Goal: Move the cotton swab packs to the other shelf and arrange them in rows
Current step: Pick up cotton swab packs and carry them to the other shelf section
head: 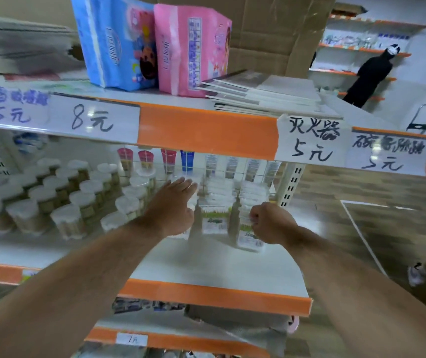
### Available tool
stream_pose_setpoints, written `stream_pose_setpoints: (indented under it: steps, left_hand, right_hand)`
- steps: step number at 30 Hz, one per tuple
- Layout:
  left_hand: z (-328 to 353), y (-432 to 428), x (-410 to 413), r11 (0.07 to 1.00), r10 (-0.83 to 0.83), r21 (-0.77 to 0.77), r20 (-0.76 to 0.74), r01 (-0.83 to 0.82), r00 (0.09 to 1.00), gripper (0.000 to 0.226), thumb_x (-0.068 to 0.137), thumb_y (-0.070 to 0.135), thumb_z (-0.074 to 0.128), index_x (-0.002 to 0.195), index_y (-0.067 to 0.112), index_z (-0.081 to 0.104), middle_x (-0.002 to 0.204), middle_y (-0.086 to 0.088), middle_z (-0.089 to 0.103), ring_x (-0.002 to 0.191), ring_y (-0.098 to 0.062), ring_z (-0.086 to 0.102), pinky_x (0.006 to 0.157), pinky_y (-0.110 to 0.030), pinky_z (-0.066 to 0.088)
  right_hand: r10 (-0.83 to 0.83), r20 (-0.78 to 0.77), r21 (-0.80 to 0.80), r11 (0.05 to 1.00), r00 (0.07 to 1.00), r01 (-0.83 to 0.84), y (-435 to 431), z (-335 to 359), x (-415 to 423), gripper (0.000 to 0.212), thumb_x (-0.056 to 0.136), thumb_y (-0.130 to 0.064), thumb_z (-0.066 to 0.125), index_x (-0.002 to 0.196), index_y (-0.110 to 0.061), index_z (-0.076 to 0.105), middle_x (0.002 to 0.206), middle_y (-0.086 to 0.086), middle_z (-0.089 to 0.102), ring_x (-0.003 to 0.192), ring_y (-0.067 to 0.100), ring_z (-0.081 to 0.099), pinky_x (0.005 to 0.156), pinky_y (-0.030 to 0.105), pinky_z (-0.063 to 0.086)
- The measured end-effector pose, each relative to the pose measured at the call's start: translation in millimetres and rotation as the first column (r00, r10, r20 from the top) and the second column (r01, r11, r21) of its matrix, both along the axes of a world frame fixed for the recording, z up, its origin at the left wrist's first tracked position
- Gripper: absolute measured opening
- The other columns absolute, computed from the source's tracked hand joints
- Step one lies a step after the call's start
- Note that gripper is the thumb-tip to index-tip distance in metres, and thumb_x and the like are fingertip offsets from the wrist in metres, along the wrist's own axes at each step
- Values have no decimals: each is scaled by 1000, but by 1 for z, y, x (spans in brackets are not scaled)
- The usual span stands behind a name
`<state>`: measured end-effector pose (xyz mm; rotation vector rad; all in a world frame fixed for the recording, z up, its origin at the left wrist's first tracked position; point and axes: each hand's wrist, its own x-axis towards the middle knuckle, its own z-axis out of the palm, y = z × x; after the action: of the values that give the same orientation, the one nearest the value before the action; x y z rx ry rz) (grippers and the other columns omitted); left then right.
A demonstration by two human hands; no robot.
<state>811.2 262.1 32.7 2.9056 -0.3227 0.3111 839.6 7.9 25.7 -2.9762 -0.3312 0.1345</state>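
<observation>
Right grip [268, 224] pinching cotton swab pack [249, 240] just below it; left grip [174, 208] lying flat, fingers straight, beside neighbouring pack [214, 218]. Arranging rows on shelf [206, 264]; next likely squaring held pack against neighbour.

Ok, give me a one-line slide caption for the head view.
Left hand flat against the cotton swab packs on the middle shelf, right hand gripping the front-right pack.

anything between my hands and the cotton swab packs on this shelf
Nothing visible. The left hand lies flat against the left side of the cotton swab packs, and the right hand appears to pinch the rightmost pack. The round jars stand further left.
</observation>
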Motion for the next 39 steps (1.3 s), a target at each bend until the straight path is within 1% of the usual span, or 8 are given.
stream_pose_setpoints:
  steps: [5, 11, 14, 16, 19, 23, 33, 39]
  left_hand:
    - [0, 4, -2, 1000, -5, -14, -11, 5, 1000, 70, 91, 17, 49, 156, 17, 24, 163, -1, 20, 151, -15, 11, 123, -32, 3]
    - [-1, 11, -3, 999, -6, -33, -34, 5, 999, 73, 87, 15, 50, 156, 16, 24, 163, 0, 20, 151, -14, 11, 123, -31, 2]
    - [-2, 18, -5, 999, 6, -50, -32, -7, 999, 74, 86, 14, 51, 156, 17, 25, 163, 1, 21, 151, -13, 11, 124, -33, 5]
    - [-2, 24, -5, 998, 20, -58, -29, -21, 999, 75, 85, 13, 51, 155, 17, 26, 163, 1, 22, 151, -13, 12, 124, -33, 6]
    - [-2, 32, -7, 998, 25, -58, -21, -26, 999, 75, 84, 11, 51, 155, 17, 26, 162, 1, 22, 150, -13, 13, 123, -30, 4]
    - [-1, 34, -6, 996, 41, -83, 1, -40, 999, 76, 83, 8, 52, 155, 17, 28, 162, 2, 24, 150, -13, 13, 119, -26, -1]
    - [-4, 31, 1, 996, 20, -87, -34, -23, 999, 76, 84, 9, 51, 155, 20, 26, 162, 3, 22, 150, -11, 11, 123, -30, 4]
    - [-2, 27, -1, 998, 0, -63, -55, -4, 998, 76, 86, 11, 50, 156, 20, 23, 163, 3, 18, 151, -11, 9, 123, -29, 2]
  right_hand:
    - [51, -3, 18, 999, 999, -51, 14, 8, -5, 17, 81, -6, 47, 77, -21, 56, 83, 0, 61, 73, 20, 55, 50, 21, 35]
    - [127, 21, 93, 987, 992, -128, 56, 7, -4, 23, 85, -9, 52, 67, -23, 49, 71, -6, 53, 66, 16, 51, 48, 20, 31]
    - [125, 39, 85, 988, 991, -128, 72, 2, 2, 24, 84, -5, 52, 66, -21, 50, 71, -4, 55, 66, 17, 54, 50, 21, 38]
    - [127, 46, 41, 991, 991, -129, 80, 0, 7, 20, 84, -3, 53, 77, -20, 61, 77, -2, 60, 71, 19, 59, 56, 24, 48]
    - [124, 56, -4, 992, 991, -124, 86, -3, 11, 23, 82, 0, 55, 88, -18, 67, 82, -1, 62, 73, 20, 60, 61, 28, 54]
    - [139, 84, -70, 989, 987, -133, 88, -2, 13, 24, 83, 0, 54, 95, -16, 67, 87, 1, 60, 76, 20, 59, 60, 27, 50]
    - [130, 169, -30, 991, 977, -127, 83, -6, 10, 12, 87, -9, 55, 94, -16, 61, 90, 3, 57, 82, 22, 56, 67, 35, 54]
    - [110, 176, -25, 994, 978, -107, 82, -6, 4, 11, 88, -15, 53, 97, -17, 58, 86, 1, 53, 80, 20, 51, 62, 29, 44]
